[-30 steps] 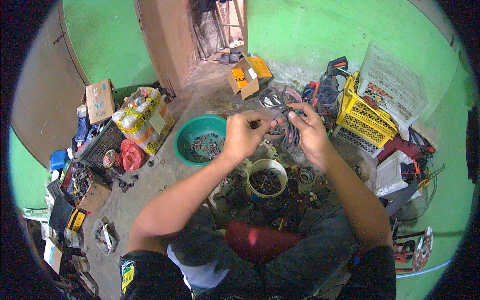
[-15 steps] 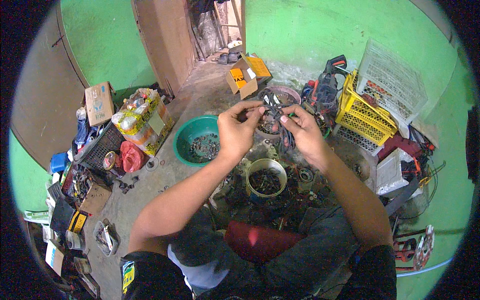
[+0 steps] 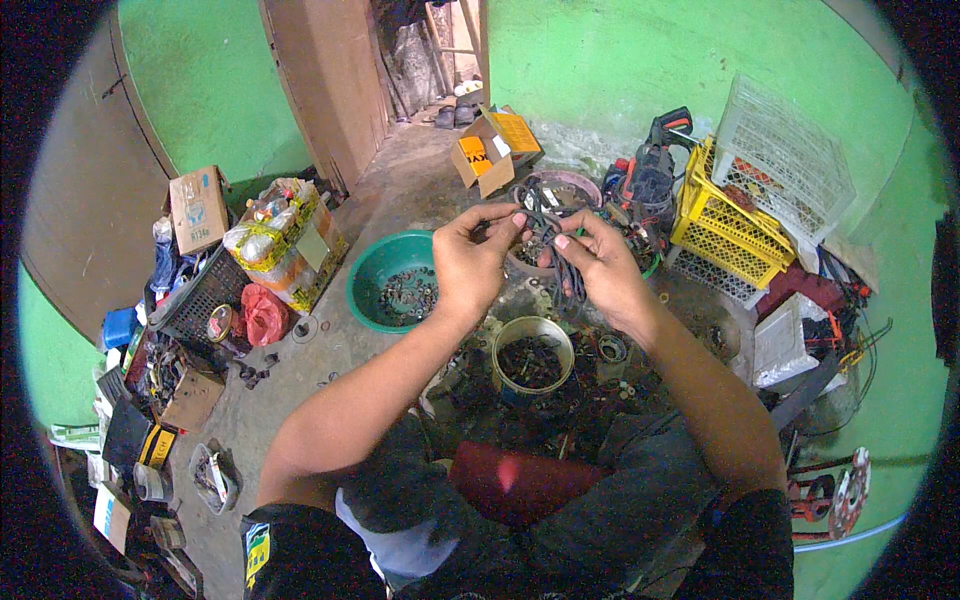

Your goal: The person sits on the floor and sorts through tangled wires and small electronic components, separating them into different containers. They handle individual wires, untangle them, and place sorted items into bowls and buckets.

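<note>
A bundled dark grey cable [image 3: 568,278] is held up in front of me between both hands, its loops hanging below the fingers. My left hand [image 3: 468,262] pinches one part of it between thumb and forefinger. Close beside it, my right hand [image 3: 606,268] grips the bundle with thumb and fingers. Underneath stands a pale round bucket [image 3: 497,362] holding small dark parts. Left of my hands is a green basin [image 3: 362,308] with small metal pieces in it. A pinkish basin [image 3: 590,187] sits behind the cable, partly hidden by my hands.
At the right, yellow and white plastic crates [image 3: 728,232] lean by the green wall, next to a dark power machine [image 3: 650,185]. An open cardboard box [image 3: 492,160] lies ahead near the doorway. On the left are a taped package [image 3: 305,250], a red bag [image 3: 265,312] and piled clutter.
Both hands stay in nearly the same place, still on the cable. The fingers and the cable strands between them have shifted only slightly.
</note>
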Motion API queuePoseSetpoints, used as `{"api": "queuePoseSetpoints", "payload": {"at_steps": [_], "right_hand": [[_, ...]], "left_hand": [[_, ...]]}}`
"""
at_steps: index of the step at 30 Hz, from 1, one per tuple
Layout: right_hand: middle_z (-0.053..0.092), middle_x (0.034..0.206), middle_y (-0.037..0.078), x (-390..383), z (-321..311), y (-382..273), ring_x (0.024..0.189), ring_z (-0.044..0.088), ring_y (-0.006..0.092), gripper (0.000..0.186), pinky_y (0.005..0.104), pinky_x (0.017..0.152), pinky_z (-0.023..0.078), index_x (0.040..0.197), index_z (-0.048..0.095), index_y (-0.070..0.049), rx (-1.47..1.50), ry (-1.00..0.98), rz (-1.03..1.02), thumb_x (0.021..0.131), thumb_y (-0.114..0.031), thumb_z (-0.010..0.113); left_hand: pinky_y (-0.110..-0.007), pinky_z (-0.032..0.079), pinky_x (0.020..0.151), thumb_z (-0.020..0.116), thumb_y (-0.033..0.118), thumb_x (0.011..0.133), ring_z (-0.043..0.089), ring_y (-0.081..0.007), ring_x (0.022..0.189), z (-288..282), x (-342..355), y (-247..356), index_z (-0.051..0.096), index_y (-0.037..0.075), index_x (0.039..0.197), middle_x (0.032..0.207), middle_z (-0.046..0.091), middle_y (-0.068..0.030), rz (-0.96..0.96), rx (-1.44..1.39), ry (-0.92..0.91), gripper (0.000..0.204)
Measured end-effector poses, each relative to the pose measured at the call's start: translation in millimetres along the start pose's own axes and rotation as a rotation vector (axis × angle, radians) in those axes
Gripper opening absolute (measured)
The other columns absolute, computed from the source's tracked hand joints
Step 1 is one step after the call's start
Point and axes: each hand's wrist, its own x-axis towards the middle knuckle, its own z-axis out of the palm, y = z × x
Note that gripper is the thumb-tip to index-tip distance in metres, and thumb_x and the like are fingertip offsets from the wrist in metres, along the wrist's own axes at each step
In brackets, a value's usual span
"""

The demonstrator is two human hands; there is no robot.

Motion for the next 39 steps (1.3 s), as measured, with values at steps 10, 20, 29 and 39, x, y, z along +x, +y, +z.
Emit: {"api": "queuePoseSetpoints", "payload": {"at_steps": [10, 20, 29, 39], "right_hand": [[0.07, 0.089, 0.007, 2, 1, 14, 0.075, 0.062, 0.0112, 0.012, 0.0261, 0.058, 0.046, 0.112, 0.054, -0.004, -0.046, 0.012, -0.084, 0.1, -0.007, 0.052], [0.07, 0.081, 0.008, 4, 9, 17, 0.061, 0.058, 0.0104, 0.015, 0.0267, 0.053, 0.044, 0.112, 0.052, -0.003, -0.069, 0.069, -0.098, 0.099, -0.007, 0.055], [0.07, 0.081, 0.008, 5, 8, 20, 0.063, 0.059, 0.0111, 0.015, 0.0273, 0.055, 0.045, 0.112, 0.049, -0.004, -0.135, 0.018, -0.117, 0.098, -0.006, 0.055], [0.062, 0.107, 0.013, 5, 8, 29, 0.09, 0.068, 0.0198, 0.019, 0.0338, 0.079, 0.052, 0.114, 0.046, -0.001, -0.209, 0.018, -0.226, 0.096, 0.002, 0.054]], "left_hand": [[-0.027, 0.051, 0.071, 0.072, 0.01, 0.089, 0.065, -0.0122, 0.076, 1, 2, -14, 0.066, -0.003, 0.106, 0.085, 0.071, -0.0072, -0.085, -0.156, -0.067, 0.022], [-0.027, 0.052, 0.072, 0.076, 0.009, 0.085, 0.064, -0.0128, 0.081, 4, -4, -18, 0.062, -0.005, 0.112, 0.088, 0.071, -0.0097, -0.043, 0.142, -0.045, 0.033], [-0.028, 0.052, 0.074, 0.077, 0.01, 0.085, 0.064, -0.0131, 0.083, -2, -3, -2, 0.061, -0.004, 0.117, 0.091, 0.072, -0.0107, -0.246, -0.062, -0.129, 0.039], [-0.029, 0.053, 0.071, 0.074, 0.008, 0.086, 0.064, -0.0132, 0.079, 2, -5, -19, 0.059, -0.006, 0.12, 0.088, 0.071, -0.0099, -0.059, 0.086, -0.169, 0.04]]}}
